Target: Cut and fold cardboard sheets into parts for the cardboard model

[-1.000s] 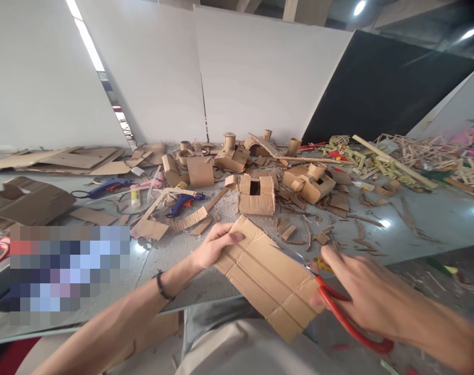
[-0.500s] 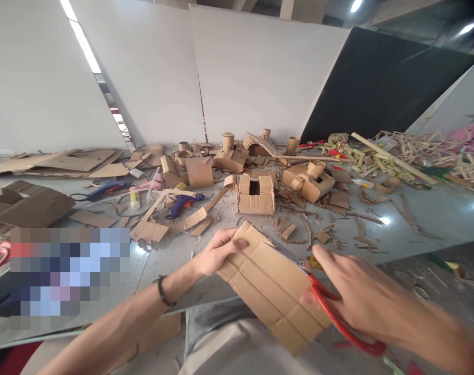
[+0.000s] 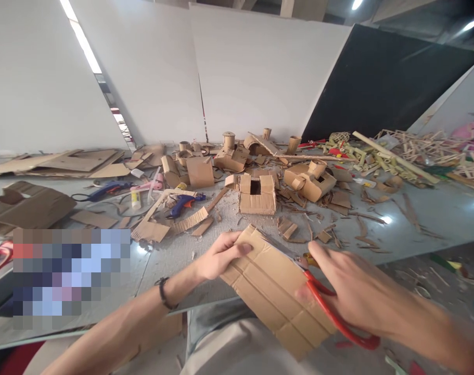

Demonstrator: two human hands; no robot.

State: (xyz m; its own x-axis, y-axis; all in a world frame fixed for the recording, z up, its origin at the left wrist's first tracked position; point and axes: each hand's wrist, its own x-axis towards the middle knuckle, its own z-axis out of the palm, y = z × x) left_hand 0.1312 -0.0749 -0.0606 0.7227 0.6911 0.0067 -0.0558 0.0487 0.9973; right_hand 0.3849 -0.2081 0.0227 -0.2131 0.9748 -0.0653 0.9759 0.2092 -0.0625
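A creased, flat piece of cardboard (image 3: 278, 289) is tilted over the table's near edge and my lap. My left hand (image 3: 223, 256) pinches its upper left corner, thumb on top. My right hand (image 3: 351, 289) is wrapped round red-handled scissors (image 3: 325, 302), whose blades lie along the cardboard's upper right edge. Part of the blades is hidden by the sheet, so how far they are parted is unclear. Beyond the hands stands a small cardboard box (image 3: 257, 195) with a square hole in it.
Blue glue guns (image 3: 185, 204) and a small glue bottle (image 3: 136, 200) lie at left. Cardboard scraps (image 3: 286, 227) litter the middle, with cardboard models (image 3: 310, 181) behind. Bamboo pieces (image 3: 393, 156) are heaped at right. White panels (image 3: 260, 73) stand at the back.
The cardboard and my left hand have shifted slightly right and down. My right hand with the scissors has moved a little left along the edge.
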